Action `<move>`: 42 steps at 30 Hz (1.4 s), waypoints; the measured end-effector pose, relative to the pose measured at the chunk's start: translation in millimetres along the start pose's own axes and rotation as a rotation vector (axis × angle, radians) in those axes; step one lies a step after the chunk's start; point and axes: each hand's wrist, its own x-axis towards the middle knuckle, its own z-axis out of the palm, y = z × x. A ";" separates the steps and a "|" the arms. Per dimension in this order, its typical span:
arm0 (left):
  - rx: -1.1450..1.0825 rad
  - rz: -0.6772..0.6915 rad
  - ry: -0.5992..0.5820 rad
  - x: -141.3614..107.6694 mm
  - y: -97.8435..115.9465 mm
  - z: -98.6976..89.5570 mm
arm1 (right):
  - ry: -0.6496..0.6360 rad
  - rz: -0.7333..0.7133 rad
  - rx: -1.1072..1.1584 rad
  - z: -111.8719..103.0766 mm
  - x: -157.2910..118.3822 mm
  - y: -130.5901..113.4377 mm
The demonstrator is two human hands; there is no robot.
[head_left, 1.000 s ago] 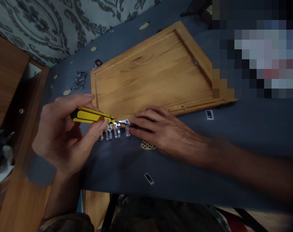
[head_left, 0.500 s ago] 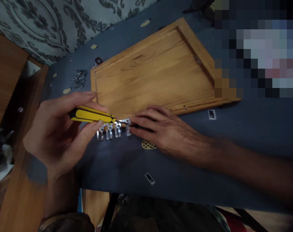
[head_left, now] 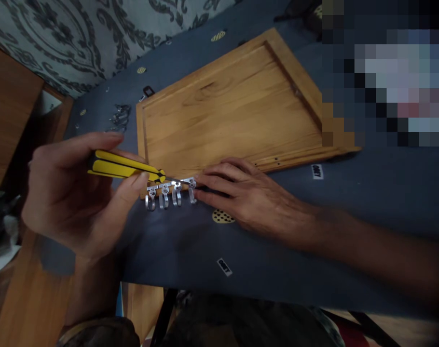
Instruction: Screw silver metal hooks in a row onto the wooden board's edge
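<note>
A yellow and black screwdriver (head_left: 127, 166) is in my left hand (head_left: 78, 193), its handle between thumb and fingers. The thin shaft slants right, its tip at the rightmost metal hook (head_left: 192, 183) along the near edge of the wooden board (head_left: 223, 115). To the left of that hook sit several similar silver hooks in a row, their curved ends hanging over the edge. My right hand (head_left: 241, 193) lies palm down across the board's edge, fingers stretched out, with two fingertips against the rightmost hook. The palm side of this hand is hidden.
Beyond the board's left corner lies a small heap of loose metal hooks (head_left: 120, 115). A dark loop-shaped piece (head_left: 148, 90) stands by the board's left far edge. Dark patterned cloth (head_left: 277, 260) covers the table. Wooden furniture (head_left: 9, 96) is at the left.
My left hand has moved left and the screwdriver handle has drawn back, showing more of the shaft and hooks. My right hand and the board have stayed put.
</note>
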 end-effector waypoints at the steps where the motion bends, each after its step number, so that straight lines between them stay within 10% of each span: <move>1: 0.016 -0.024 -0.007 -0.2 2.7 0.4 | -0.012 0.006 -0.010 0.0 0.1 -0.2; 42: -0.227 0.034 -0.274 5.0 6.7 1.2 | 0.008 0.008 -0.010 -0.1 0.5 -0.7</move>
